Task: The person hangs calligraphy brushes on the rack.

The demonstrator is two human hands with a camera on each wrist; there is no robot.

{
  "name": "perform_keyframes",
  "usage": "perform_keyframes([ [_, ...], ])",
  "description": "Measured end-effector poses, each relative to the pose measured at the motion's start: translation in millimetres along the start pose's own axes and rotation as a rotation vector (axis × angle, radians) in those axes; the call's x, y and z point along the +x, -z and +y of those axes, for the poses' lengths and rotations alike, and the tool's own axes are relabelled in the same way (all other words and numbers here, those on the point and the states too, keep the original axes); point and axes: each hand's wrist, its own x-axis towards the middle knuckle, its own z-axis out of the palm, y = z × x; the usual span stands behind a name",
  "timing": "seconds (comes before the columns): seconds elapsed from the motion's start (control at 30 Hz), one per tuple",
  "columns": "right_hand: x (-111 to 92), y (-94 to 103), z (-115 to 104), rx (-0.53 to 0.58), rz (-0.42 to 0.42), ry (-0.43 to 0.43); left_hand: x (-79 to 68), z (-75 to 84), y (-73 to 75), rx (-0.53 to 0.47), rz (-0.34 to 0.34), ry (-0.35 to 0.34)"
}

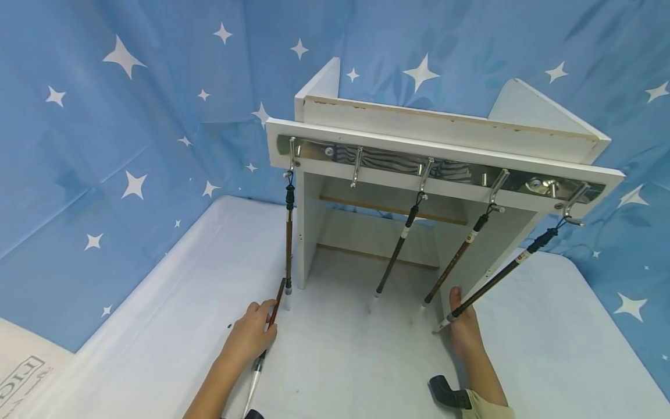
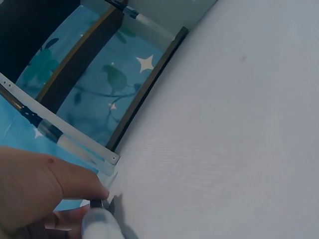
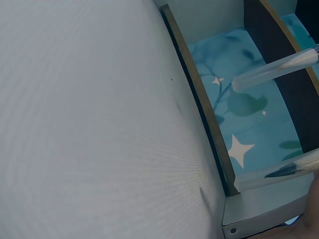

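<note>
My left hand (image 1: pixel 250 331) pinches a calligraphy brush (image 1: pixel 279 294) between thumb and fingers. The brush slants over the white surface, its brown handle upward and its pale capped end toward me. In the left wrist view the clear cap (image 2: pixel 101 225) shows below the thumb. My right hand (image 1: pixel 464 330) grips the low edge of the right side panel of a white wooden rack (image 1: pixel 445 148), with a digit on either side. Beside that hand hangs a dark-handled brush (image 1: pixel 505 270); its capped tip (image 3: pixel 294 170) overlaps the hand in the head view.
The rack carries a metal hook strip (image 1: pixel 384 158). From its hooks hang several capped brushes, including a left one (image 1: pixel 289 238) and a middle one (image 1: pixel 398 250); the second hook (image 1: pixel 357 166) bears none. A blue star-patterned cloth (image 1: pixel 173 105) hangs behind the white tabletop (image 1: pixel 356 361).
</note>
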Motion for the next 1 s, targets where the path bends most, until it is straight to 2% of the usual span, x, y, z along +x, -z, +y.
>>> perform_keyframes([
  [0.13,0,0.4,0,-0.004,-0.001,-0.005,1.0,1.0,-1.1,-0.045,0.003,-0.01],
  [0.23,0,-0.1,1,-0.016,0.003,-0.008,2.2,2.7,-0.7,-0.12,-0.003,-0.007],
  [0.47,0,0.0,1,-0.001,0.004,-0.005,3.8,8.1,0.0,-0.472,-0.084,0.004],
  [0.53,0,0.6,1,0.006,0.002,-0.005,3.8,9.5,-1.4,-0.534,-0.109,-0.004],
  [0.67,0,1.2,2,0.012,0.001,-0.006,3.0,13.1,-3.9,-0.603,-0.118,-0.02],
  [1.0,0,0.1,1,0.008,-0.001,0.003,-0.2,21.4,-5.3,-0.713,-0.046,-0.024],
])
